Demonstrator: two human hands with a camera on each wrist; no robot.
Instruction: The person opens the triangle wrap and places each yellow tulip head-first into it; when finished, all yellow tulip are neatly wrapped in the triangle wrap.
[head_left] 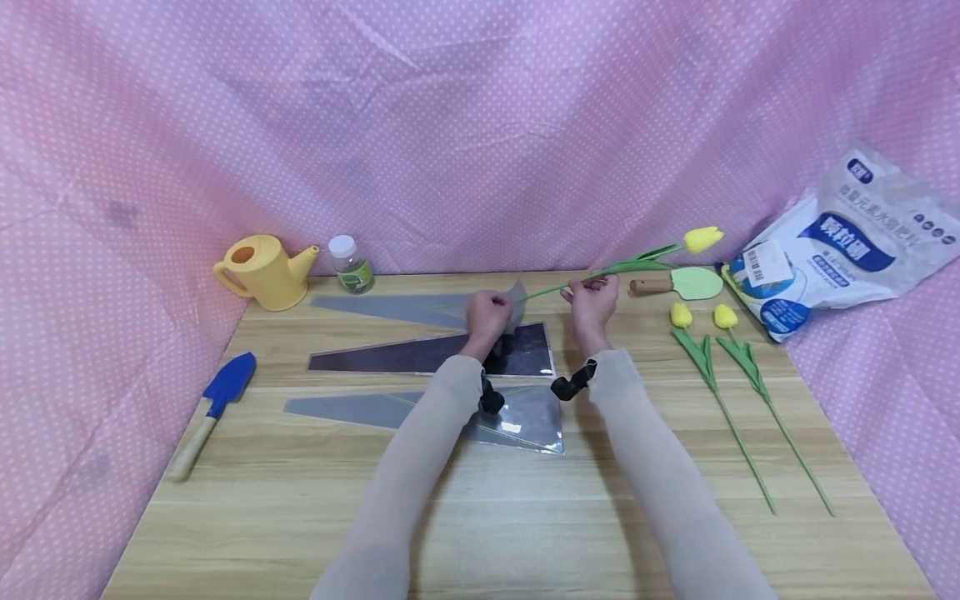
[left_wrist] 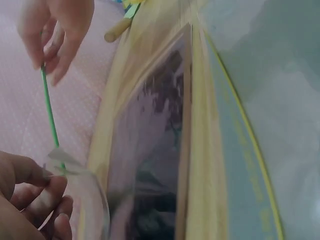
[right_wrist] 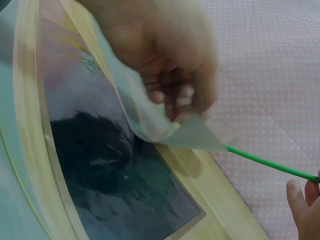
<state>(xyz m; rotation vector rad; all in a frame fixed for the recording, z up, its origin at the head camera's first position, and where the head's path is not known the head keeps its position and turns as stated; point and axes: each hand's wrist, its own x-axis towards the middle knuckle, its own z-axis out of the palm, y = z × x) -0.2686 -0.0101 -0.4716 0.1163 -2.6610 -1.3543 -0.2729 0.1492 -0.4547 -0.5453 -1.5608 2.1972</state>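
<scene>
My right hand (head_left: 594, 307) pinches the green stem of a yellow artificial tulip (head_left: 702, 240), whose bloom points to the back right. My left hand (head_left: 487, 318) pinches the lifted, curled mouth of the rearmost grey see-through flower sleeve (head_left: 390, 307). The tulip's lower stem end (left_wrist: 51, 117) meets that mouth right at the left fingertips. Below the hands lies a dark flower sleeve (head_left: 390, 357) with a tapered left end. Nearest me is another grey flower sleeve (head_left: 337, 407), partly covered by the left forearm.
Two more yellow tulips (head_left: 702, 357) lie at the right. Behind them are a green trowel (head_left: 696, 283) and a large white fertilizer bag (head_left: 847, 242). A yellow watering can (head_left: 264, 271), a lidded jar (head_left: 352, 265) and a blue trowel (head_left: 231, 379) stand or lie at left.
</scene>
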